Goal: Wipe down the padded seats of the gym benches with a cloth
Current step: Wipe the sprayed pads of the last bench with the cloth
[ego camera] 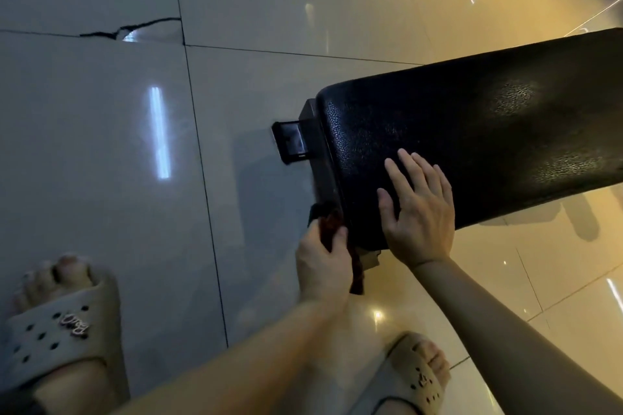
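A black padded bench seat (478,131) stretches from the centre to the right edge of the head view. My right hand (418,212) lies flat on its near end, fingers straight and spread. My left hand (322,263) grips a dark reddish cloth (332,222) and holds it against the end edge of the pad, beside the bench's frame. Part of the cloth hangs down below my left hand.
A black metal frame foot (291,141) sticks out on the floor left of the pad. Glossy floor tiles (111,145) surround the bench, one cracked (135,29) at the upper left. My feet in grey sandals (57,330) stand at the bottom.
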